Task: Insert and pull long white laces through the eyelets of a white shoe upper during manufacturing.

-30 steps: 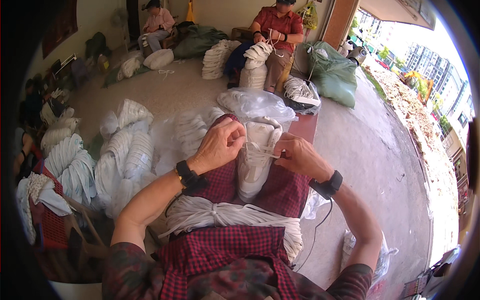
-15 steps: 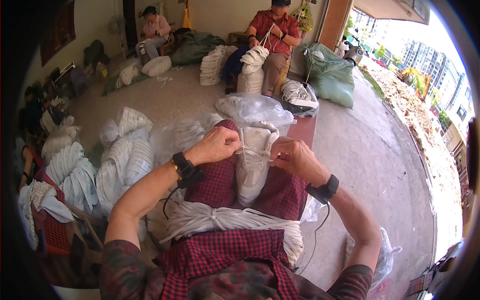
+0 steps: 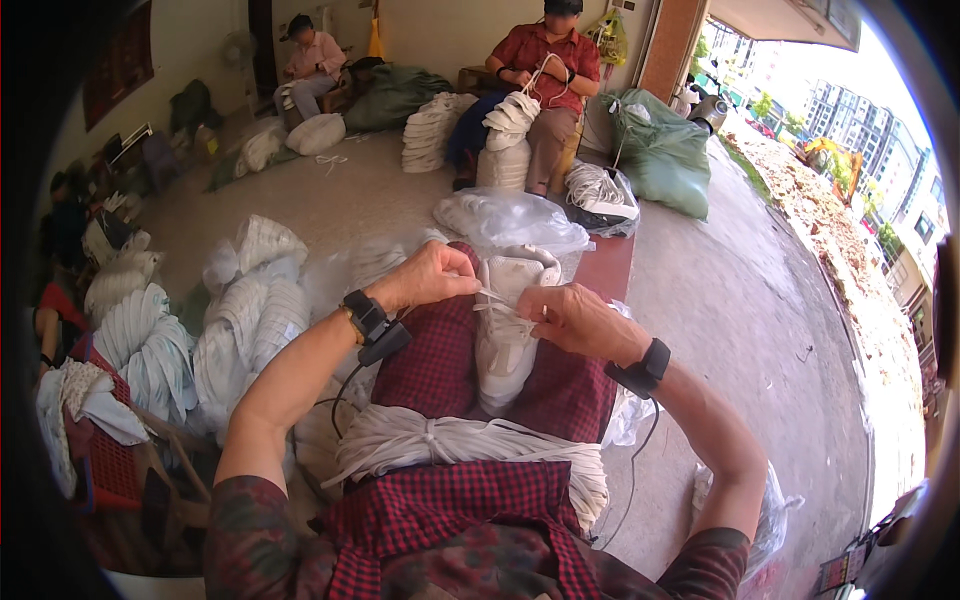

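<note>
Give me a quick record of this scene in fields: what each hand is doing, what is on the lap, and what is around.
left hand: pinches a white lace at the top of the white shoe
right hand: grips the lace on the shoe's other side
lap: shoe lies between the knees; bundle of white laces lies nearer the body
wrists: black bands on both
left side: piles of white shoe uppers
background: two seated people, green sacks

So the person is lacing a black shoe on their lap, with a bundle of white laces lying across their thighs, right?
Not quite: the shoe is white, not black, as the head view shows. The left hand and right hand do work a lace at it on the lap, and the bundle of white laces lies across the thighs.
</note>
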A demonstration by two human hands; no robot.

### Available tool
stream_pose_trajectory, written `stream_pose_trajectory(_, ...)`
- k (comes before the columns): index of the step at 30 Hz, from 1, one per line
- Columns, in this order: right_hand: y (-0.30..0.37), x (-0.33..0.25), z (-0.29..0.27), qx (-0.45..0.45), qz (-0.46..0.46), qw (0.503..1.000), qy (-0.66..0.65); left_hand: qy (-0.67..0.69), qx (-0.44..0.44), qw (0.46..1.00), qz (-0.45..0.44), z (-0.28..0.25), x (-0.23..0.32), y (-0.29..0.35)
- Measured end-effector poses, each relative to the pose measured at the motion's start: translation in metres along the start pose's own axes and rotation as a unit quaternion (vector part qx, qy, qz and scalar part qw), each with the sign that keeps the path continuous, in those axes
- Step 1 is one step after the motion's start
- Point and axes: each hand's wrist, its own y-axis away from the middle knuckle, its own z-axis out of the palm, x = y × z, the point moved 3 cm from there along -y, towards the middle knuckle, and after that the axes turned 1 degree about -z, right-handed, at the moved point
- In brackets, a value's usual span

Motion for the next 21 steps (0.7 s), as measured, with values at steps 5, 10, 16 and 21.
stream_pose_trajectory(5, -0.002, 0.006, 0.001, -0.02, 0.001, 0.998, 0.052, 0.039, 0.01, 0.998, -0.054, -0.029, -0.011, 0.017)
stream_pose_trajectory(10, -0.004, 0.022, 0.008, 0.067, -0.015, 0.995, -0.069, 0.159, 0.011, 0.982, -0.099, -0.055, -0.023, 0.051)
stream_pose_trajectory(16, 0.001, 0.005, 0.003, 0.132, -0.009, 0.983, 0.123, 0.059, 0.063, 0.991, -0.105, -0.031, -0.025, 0.041)
stream_pose_trajectory(21, 0.005, 0.007, 0.003, 0.102, 0.038, 0.978, 0.176, -0.074, 0.092, 0.993, 0.005, -0.011, 0.001, 0.029)
